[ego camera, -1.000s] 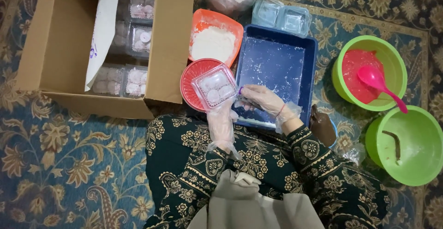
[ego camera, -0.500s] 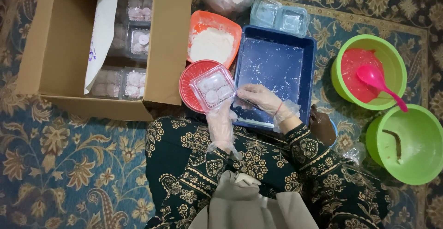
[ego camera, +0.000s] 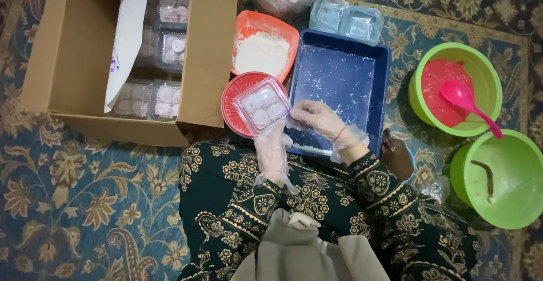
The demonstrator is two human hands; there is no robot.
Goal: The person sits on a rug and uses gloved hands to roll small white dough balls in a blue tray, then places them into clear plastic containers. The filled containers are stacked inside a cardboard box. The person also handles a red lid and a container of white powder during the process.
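— How far along does the packing look?

— Well underway, I'd judge. The open brown cardboard box [ego camera: 79,60] already holds several closed clear plastic packs of pale round sweets [ego camera: 164,49], stacked beside a white sheet of paper [ego camera: 127,37]. One more small clear plastic tray of pale round pieces [ego camera: 261,106] sits on the round red plastic plate [ego camera: 235,97], just left of the blue rectangular floured tray [ego camera: 345,88]

— And the hands?

— Both wear thin clear gloves. The left hand [ego camera: 272,148] lies against the near edge of that small tray; the right hand [ego camera: 317,119] pinches its right side, fingers closed on the rim. They are close together, not touching

— What's left?

— Probably plenty. Empty clear containers [ego camera: 348,20] wait above the blue tray, the orange dish of white powder [ego camera: 263,49] is still full, and the green bowl of pink filling with a pink spoon [ego camera: 452,88] looks barely used. The other green bowl [ego camera: 498,179] is nearly empty
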